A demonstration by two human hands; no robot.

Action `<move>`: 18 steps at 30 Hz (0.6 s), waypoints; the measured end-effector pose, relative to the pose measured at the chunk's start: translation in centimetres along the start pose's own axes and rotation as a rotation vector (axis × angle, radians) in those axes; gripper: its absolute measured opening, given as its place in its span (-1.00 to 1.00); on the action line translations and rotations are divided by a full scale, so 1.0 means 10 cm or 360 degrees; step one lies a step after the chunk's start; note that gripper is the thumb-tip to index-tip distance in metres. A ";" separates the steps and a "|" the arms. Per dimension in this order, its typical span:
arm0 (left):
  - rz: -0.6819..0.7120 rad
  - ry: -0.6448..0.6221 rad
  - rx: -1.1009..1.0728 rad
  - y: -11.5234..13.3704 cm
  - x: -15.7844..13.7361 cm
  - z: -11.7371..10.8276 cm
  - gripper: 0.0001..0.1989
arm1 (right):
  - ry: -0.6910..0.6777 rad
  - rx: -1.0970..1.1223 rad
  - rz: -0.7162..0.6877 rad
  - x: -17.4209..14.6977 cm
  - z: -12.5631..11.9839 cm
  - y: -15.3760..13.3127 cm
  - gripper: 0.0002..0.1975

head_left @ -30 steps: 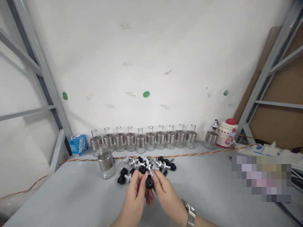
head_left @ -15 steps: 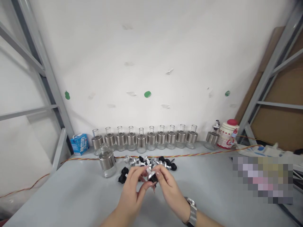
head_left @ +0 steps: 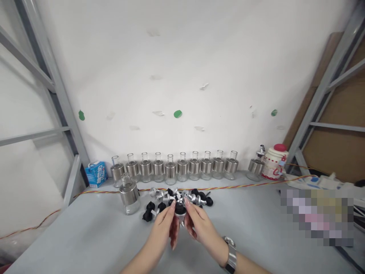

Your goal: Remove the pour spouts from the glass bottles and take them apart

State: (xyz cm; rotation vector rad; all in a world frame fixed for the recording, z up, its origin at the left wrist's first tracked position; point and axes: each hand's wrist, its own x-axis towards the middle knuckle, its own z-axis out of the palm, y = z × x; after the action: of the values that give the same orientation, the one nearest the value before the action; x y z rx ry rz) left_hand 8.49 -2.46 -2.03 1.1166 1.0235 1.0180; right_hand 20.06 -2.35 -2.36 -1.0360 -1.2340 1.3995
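Observation:
Between both hands is a bottle pourer (head_left: 180, 211) with a black stopper part and a silver metal part, its silver end toward me. My left hand (head_left: 160, 229) grips it from the left with thumb and fingers, and my right hand (head_left: 205, 228) grips it from the right. Just behind my fingertips lies a pile of pourers (head_left: 162, 195) with silver spouts and black stoppers, partly hidden by my hands. A glass bottle (head_left: 129, 195) with a metal band and an open neck stands apart on the left.
Several banded glass bottles (head_left: 170, 168) line the wall. One bottle with a pourer (head_left: 256, 166) stands by a cream and red jar (head_left: 274, 161). A blue carton (head_left: 96, 175) is at the back left. A twisted cord (head_left: 228, 187) crosses the grey table (head_left: 94, 232). A power strip (head_left: 327, 182) lies right.
The pourer has turned over in my fingers: its silver end now faces down toward me and its black part is above. My left thumb has moved up along its side.

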 end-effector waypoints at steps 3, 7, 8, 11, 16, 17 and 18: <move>-0.0054 -0.0011 -0.0034 0.00 0.02 -0.03 -0.49 | -0.0038 0.0025 -0.0007 0.01 0.00 0.02 -0.51; -0.0100 -0.0012 -0.0118 0.01 0.00 -0.03 -0.48 | -0.0105 0.0008 -0.0018 0.02 0.02 0.04 -0.54; -0.0106 0.0006 -0.0148 0.01 0.01 -0.03 -0.49 | -0.0119 -0.0009 -0.0022 0.02 0.02 0.03 -0.56; -0.0120 0.0046 -0.0173 0.00 0.04 -0.06 -0.50 | -0.0175 -0.0132 -0.0065 -0.01 0.02 0.00 -0.59; -0.0499 -0.0110 -0.0057 0.05 0.08 -0.17 -0.31 | -0.0260 -0.0865 -0.0541 -0.06 -0.07 -0.11 -0.74; -0.0528 -0.0117 -0.0062 0.08 0.07 -0.18 -0.29 | -0.0290 -0.1047 -0.0649 -0.06 -0.09 -0.13 -0.77; -0.0534 -0.0117 -0.0072 0.11 0.05 -0.19 -0.30 | -0.0322 -0.1206 -0.0734 -0.06 -0.12 -0.15 -0.79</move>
State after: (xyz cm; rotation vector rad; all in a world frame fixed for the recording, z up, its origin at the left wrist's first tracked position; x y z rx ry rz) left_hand 6.58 -1.44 -1.25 0.9011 1.0800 0.7225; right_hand 21.53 -2.67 -1.00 -1.0063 -2.0838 0.6834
